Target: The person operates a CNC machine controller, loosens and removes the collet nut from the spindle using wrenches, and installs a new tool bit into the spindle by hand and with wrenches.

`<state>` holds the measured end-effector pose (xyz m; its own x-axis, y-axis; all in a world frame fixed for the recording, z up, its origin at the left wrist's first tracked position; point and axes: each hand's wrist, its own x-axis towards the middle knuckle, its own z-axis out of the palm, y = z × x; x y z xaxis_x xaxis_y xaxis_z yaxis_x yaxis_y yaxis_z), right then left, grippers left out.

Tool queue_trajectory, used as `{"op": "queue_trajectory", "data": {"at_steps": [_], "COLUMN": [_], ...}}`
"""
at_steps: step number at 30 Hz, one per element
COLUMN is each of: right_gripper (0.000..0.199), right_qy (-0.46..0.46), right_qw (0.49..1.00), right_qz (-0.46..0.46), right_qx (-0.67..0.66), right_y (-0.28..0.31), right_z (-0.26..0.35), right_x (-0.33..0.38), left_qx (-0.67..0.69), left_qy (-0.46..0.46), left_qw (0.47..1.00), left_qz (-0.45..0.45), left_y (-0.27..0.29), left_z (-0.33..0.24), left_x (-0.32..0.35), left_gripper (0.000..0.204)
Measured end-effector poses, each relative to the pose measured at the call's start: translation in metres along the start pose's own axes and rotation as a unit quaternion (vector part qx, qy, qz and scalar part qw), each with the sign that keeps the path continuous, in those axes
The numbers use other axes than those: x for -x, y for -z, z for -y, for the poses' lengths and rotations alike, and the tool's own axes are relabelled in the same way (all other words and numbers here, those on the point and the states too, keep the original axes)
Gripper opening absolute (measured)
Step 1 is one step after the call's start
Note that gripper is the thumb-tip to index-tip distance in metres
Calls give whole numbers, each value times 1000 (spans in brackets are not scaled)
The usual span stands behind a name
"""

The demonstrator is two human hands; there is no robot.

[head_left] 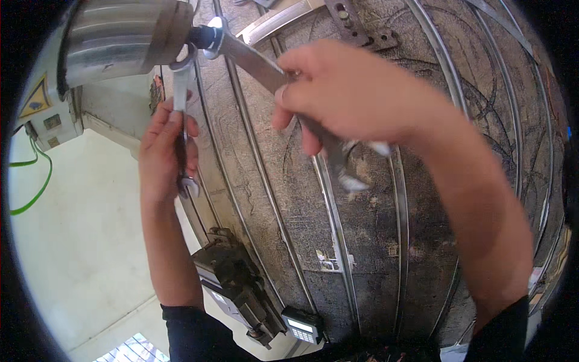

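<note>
Head view: two bare hands work w/ two spanners at a bolt (pixel 204 37) on the end of a ribbed metal drum (pixel 120 39), at approx 11 o'clock in frame.

Left hand (pixel 166 151), approx 9 o'clock of centre: grip wrapped shut round the shaft of a spanner (pixel 181 90) standing nearly upright. Fingers curl over the shaft, thumb side toward the drum. Upper end of the tool sits at the drum's face just below the bolt; lower ring end pokes out under the palm at approx 6 o'clock of the hand.

Right hand (pixel 347 96), approx 1 o'clock of centre: grip pressed tight round a 2nd spanner (pixel 253 63), which runs diagonally. Its ring end sits on the bolt at approx 10 o'clock of the hand; its open end sticks out below the fist at approx 6 o'clock. Thumb lies along the shaft's near side, fingertips curled under it.

The two tools meet at the bolt, touching or just beside each other; can't tell which.

Behind both hands: a dark, worn counter (pixel 374 241) w/ thin metal rails (pixel 338 229) running along it. Black clamp-like unit (pixel 235 283) at approx 7 o'clock, small keypad device (pixel 303 326) just beside it at 6 o'clock. Pale floor (pixel 78 241) left, green cable (pixel 33 181) at approx 9 o'clock edge.
</note>
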<state>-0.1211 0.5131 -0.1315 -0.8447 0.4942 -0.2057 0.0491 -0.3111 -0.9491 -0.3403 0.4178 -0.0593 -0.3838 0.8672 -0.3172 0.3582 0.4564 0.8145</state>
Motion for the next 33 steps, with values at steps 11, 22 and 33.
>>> {"op": "queue_trajectory", "data": {"at_steps": [11,22,33], "right_gripper": [22,18,16], "right_qy": [18,76,-36], "right_qw": [991,961,998], "right_qz": [83,-263,-38], "right_qx": [103,31,-32], "right_y": [19,-127,-25], "right_z": [22,-32,6], "right_x": [-4,-3,37], "left_qx": [-23,357,82], "left_qy": [39,32,128], "left_qw": [995,933,987], "left_qz": [91,-22,53], "left_y": [45,-86,11], "left_z": [-14,-41,-32], "left_x": [-33,-23,-34], "left_gripper": [33,16,21]}}
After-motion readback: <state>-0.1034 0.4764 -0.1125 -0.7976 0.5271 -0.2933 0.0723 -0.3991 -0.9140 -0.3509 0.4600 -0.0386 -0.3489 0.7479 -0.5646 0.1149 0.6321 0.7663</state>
